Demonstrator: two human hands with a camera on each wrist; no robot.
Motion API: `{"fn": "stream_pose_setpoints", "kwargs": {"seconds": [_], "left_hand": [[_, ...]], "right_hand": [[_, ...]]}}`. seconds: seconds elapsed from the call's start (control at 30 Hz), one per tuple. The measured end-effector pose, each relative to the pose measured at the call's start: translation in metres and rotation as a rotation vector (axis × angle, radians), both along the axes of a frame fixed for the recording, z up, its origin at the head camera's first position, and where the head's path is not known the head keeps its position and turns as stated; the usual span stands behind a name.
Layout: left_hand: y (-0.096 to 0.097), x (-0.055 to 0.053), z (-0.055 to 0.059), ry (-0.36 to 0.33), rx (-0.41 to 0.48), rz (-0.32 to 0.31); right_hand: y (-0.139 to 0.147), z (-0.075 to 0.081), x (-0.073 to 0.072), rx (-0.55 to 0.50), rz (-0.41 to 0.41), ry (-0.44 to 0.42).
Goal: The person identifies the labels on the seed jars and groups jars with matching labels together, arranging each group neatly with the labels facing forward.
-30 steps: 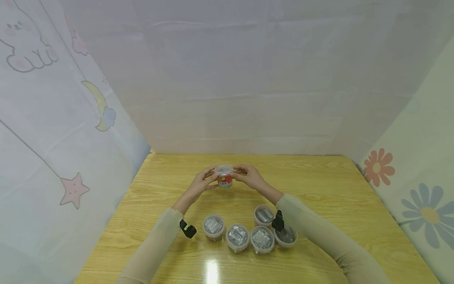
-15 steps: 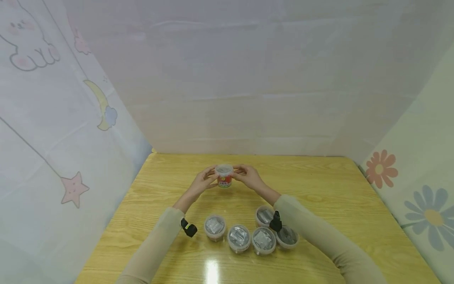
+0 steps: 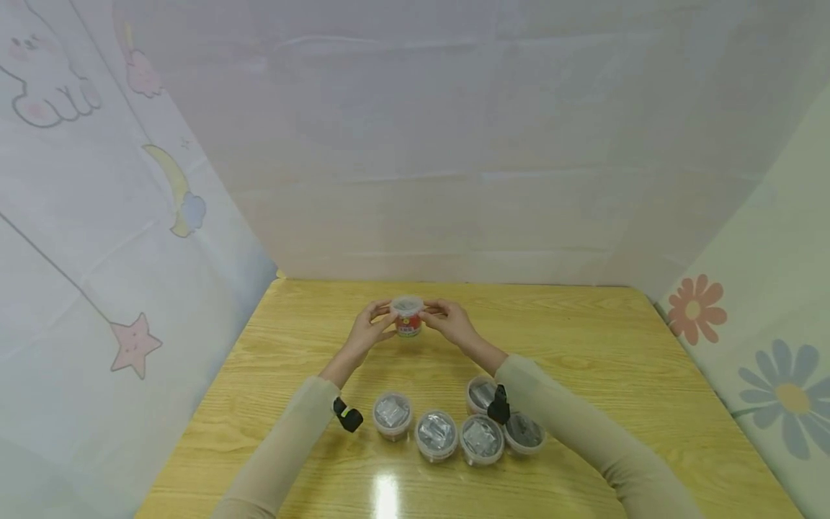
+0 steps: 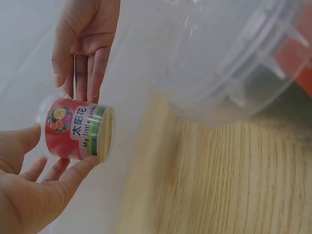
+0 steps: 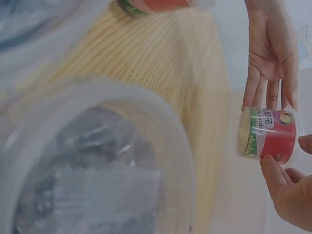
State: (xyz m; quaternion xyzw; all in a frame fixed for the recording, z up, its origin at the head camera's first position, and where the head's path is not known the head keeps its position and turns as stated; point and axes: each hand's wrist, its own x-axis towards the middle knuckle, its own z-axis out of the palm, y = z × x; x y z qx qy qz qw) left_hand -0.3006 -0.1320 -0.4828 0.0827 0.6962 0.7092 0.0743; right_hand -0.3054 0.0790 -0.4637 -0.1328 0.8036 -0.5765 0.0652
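Note:
Between both hands, near the far edge of the table, is a small clear plastic tub [image 3: 408,326] with a red label, a flower picture and the words "My little garden". My left hand [image 3: 367,333] grips its left side, thumb toward the rim. From the right, the right hand [image 3: 452,324] holds the opposite side with thumb and fingers. The left wrist view shows the tub [image 4: 73,129] upright but turned sideways by the camera, its base in sight against the pale backdrop. Some fingertips are hidden behind it.
Nearer me stand several similar tubs, including a leftmost tub [image 3: 392,414] and a middle tub [image 3: 436,435], with grey packets inside. The right sleeve [image 3: 570,411] passes close beside the rightmost ones. Patterned cloth walls [image 3: 454,144] border the wooden table [image 3: 292,310].
Both hands have raised the tub slightly and shifted it a little to the left. The other tubs stay where they were.

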Motion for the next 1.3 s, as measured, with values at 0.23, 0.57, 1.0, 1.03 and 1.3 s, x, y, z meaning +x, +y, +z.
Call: {"fn": "stream_pose_setpoints", "kwargs": {"seconds": [0.23,0.57,1.0,1.03,1.3], "left_hand": [[0.001,0.000,0.001,0.002,0.005,0.029],[0.002,-0.003,0.000,-0.004,-0.029,0.072],[0.001,-0.002,0.005,-0.036,-0.018,0.022],[0.002,-0.003,0.004,-0.038,-0.024,0.025],[0.003,-0.006,-0.005,-0.030,-0.049,0.080]], "right_hand": [[-0.002,-0.001,-0.001,-0.032,0.031,-0.018],[-0.006,0.001,-0.001,-0.004,0.072,0.006],[-0.010,0.011,0.007,0.023,0.088,-0.034],[-0.010,0.010,0.006,0.031,0.078,-0.036],[-0.011,0.016,0.009,0.052,0.071,-0.042]]}}
